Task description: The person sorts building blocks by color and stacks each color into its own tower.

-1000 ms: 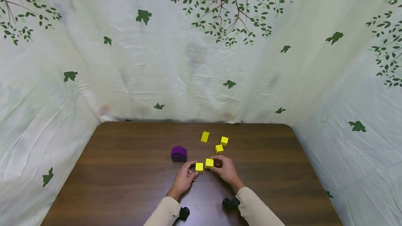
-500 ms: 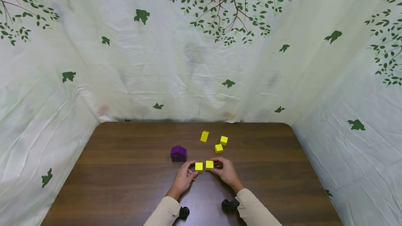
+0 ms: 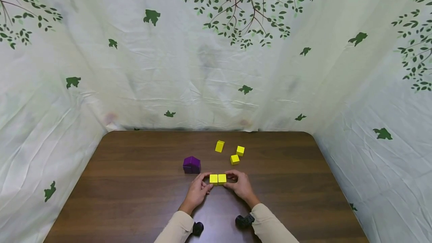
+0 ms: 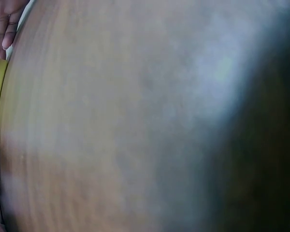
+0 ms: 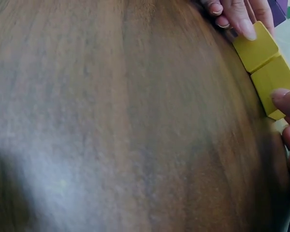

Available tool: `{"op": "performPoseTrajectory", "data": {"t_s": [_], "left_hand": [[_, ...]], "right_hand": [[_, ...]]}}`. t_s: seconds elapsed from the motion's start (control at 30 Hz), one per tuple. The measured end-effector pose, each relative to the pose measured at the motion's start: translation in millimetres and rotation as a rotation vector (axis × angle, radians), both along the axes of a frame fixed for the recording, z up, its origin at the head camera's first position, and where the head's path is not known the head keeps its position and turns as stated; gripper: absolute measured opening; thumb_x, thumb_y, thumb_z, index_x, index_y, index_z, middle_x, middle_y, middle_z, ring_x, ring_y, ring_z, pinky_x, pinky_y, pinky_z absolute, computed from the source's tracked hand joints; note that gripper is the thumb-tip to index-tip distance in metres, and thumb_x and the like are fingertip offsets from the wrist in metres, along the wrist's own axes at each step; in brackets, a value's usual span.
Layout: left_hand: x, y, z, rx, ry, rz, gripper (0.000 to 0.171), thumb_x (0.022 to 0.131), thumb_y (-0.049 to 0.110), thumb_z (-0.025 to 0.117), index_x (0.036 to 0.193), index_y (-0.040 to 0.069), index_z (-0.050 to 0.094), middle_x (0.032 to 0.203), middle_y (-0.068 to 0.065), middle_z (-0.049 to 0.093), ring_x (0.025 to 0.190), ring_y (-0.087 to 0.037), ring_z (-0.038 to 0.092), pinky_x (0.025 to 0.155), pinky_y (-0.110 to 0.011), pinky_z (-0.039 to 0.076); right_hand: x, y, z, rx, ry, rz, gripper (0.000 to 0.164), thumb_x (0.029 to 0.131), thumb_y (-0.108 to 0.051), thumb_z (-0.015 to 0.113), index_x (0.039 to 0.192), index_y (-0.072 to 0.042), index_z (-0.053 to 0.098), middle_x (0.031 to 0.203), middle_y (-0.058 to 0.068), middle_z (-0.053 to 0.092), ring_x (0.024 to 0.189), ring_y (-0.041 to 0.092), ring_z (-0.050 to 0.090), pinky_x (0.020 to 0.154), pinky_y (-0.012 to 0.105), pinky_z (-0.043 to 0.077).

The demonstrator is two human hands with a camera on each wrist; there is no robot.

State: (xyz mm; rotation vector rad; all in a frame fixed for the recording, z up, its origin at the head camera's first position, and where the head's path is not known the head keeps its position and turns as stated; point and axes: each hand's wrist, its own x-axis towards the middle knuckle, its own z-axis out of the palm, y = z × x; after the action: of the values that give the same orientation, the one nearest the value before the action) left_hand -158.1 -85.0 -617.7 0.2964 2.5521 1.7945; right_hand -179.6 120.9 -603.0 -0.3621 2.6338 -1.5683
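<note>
Two yellow cubes stand side by side on the brown table, touching face to face. My left hand pinches the left cube between thumb and forefinger. On the other side, my right hand holds the right cube the same way. In the right wrist view a thumb lies on the near face of each, the left cube above and the right cube below. Only slivers of the cubes show at the edge of the left wrist view.
A purple block shape stands left of the cubes. Farther back lie a yellow block and two more yellow cubes, a rear one and a nearer one. A leaf-printed cloth hangs behind the table.
My right hand has brought its cube toward me and to the left, closing the gap to the left cube. The left hand has stayed nearly in place.
</note>
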Motion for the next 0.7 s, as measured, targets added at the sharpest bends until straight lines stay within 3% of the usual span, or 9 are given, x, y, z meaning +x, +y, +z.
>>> {"op": "performPoseTrajectory", "data": {"t_s": [0.2, 0.4, 0.7], "left_hand": [[-0.2, 0.0, 0.0, -0.022, -0.003, 0.007, 0.037, 0.087, -0.003, 0.067, 0.122, 0.0, 0.057, 0.091, -0.009, 0.055, 0.056, -0.007, 0.056, 0.052, -0.023, 0.051], [-0.8, 0.0, -1.1, -0.017, -0.006, 0.002, 0.038, 0.087, -0.002, 0.067, 0.123, -0.001, 0.056, 0.091, -0.01, 0.055, 0.056, -0.007, 0.056, 0.053, -0.023, 0.051], [0.3, 1.1, 1.9, -0.021, -0.021, 0.008, 0.038, 0.087, -0.003, 0.067, 0.123, -0.001, 0.056, 0.091, -0.01, 0.055, 0.056, -0.007, 0.055, 0.052, -0.023, 0.05]], "right_hand": [[0.8, 0.1, -5.3, -0.037, 0.081, 0.007, 0.033, 0.076, -0.009, 0.082, 0.106, -0.003, 0.07, 0.097, 0.008, 0.069, 0.088, 0.021, 0.063, 0.078, 0.035, 0.052], [2.8, -1.5, -3.9, -0.048, 0.022, -0.025, 0.035, 0.076, -0.01, 0.082, 0.108, -0.004, 0.07, 0.098, 0.008, 0.07, 0.09, 0.023, 0.063, 0.08, 0.033, 0.051], [3.3, -0.3, -6.2, -0.04, 0.022, -0.014, 0.038, 0.074, -0.01, 0.083, 0.109, -0.004, 0.07, 0.098, 0.007, 0.069, 0.09, 0.023, 0.061, 0.08, 0.033, 0.049]]}}
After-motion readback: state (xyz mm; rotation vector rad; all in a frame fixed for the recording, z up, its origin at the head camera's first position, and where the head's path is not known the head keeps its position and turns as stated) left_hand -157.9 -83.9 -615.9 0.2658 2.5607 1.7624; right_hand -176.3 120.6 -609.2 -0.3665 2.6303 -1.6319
